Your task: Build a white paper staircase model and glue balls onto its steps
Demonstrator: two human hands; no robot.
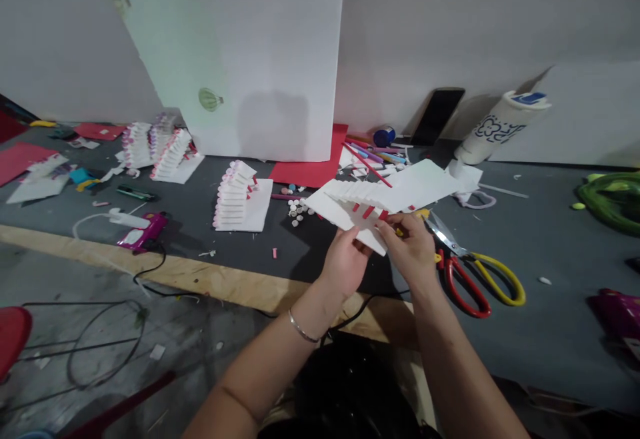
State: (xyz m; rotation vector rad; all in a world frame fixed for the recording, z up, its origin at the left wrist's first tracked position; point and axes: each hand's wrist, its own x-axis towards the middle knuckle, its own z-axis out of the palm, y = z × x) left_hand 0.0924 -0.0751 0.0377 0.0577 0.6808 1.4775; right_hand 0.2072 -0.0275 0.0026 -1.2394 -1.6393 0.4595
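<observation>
A white board model (345, 212), with a row of overlapping white strips and several short red tabs under them, is held tilted above the table. My left hand (346, 262) grips its near edge, thumb on top and fingers underneath. My right hand (413, 246) is closed at the model's right end, thumb beside the red tab (383, 215); its fingertips are partly hidden. Just right of that hand lie large scissors (465, 256) with one red and one yellow handle. A similar model (235, 202), with pink-tipped strips, stands to the left on the table.
More strip models (173, 156) stand at the far left. A purple glue gun (145, 231) lies near the front edge, its cord hanging over. Behind are small white discs (297, 209), pens (375, 154), red card (313, 171), a phone (439, 116) and a white bottle (500, 126).
</observation>
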